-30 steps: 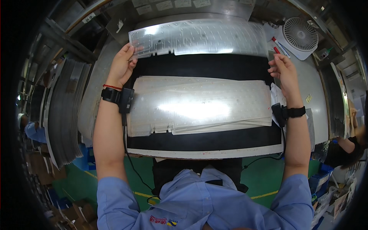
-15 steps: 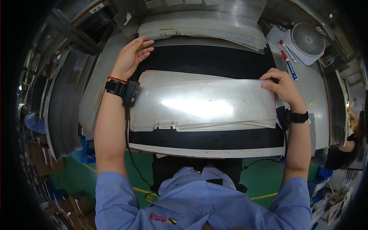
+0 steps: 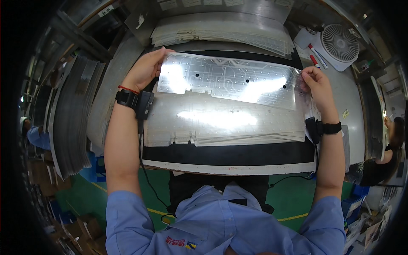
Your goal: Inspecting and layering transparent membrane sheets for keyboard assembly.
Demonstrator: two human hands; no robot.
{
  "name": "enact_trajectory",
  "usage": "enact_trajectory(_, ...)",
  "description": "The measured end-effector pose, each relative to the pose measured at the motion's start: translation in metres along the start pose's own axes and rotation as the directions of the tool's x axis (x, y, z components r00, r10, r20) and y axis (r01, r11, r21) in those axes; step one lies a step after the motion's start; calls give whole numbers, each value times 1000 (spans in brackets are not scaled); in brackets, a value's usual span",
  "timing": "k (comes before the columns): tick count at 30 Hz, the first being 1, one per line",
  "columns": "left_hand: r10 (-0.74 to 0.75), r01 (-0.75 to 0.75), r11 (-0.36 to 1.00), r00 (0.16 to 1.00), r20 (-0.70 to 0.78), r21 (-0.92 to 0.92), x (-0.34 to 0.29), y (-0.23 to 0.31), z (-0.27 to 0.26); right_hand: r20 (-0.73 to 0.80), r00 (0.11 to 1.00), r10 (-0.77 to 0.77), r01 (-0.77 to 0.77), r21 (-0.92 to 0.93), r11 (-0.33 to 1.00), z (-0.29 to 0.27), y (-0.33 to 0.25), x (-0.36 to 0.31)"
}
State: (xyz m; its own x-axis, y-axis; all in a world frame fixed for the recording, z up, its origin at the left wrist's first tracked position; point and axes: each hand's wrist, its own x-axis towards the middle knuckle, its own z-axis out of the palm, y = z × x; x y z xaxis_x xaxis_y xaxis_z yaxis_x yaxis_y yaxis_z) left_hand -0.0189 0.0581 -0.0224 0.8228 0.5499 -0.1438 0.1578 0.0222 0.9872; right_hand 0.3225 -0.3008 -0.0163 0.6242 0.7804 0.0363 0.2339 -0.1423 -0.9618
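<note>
A clear plastic sheet printed with silvery circuit lines (image 3: 225, 78) is held up above the table, slightly tilted, its right end lower. My left hand (image 3: 146, 70) grips its upper left corner, fingers partly behind it. With thumb and fingers my right hand (image 3: 315, 83) pinches the right end. Light glares off the sheet, and a few black dots show on it. Beneath lies a loose stack of similar translucent sheets (image 3: 221, 127), edges fanned at the front, on a black mat (image 3: 229, 155).
Another pile of sheets (image 3: 221, 32) lies at the back of the table. A white fan (image 3: 340, 44), a white bottle (image 3: 304, 38) and markers (image 3: 314, 60) stand or lie at the back right. Tall stacks of sheets (image 3: 74, 110) line the left side. Another person (image 3: 382, 159) is at the far right.
One sheet has come up off the stack and toward the back. My left hand, open and apart before, has closed on its left corner; my right hand has lifted its right end.
</note>
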Motion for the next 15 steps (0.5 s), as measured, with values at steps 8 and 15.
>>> enact_trajectory(8, -24, 11, 985, 997, 77, 172, 1, -3, -6, -97, 995, 25, -30, -49, 998, 0, -4, -1)
enact_trajectory(15, 73, -69, 997, 984, -162, 30, 2, 0, -8, -160, 987, 26, 1, 165, 986, 2, -8, -1)
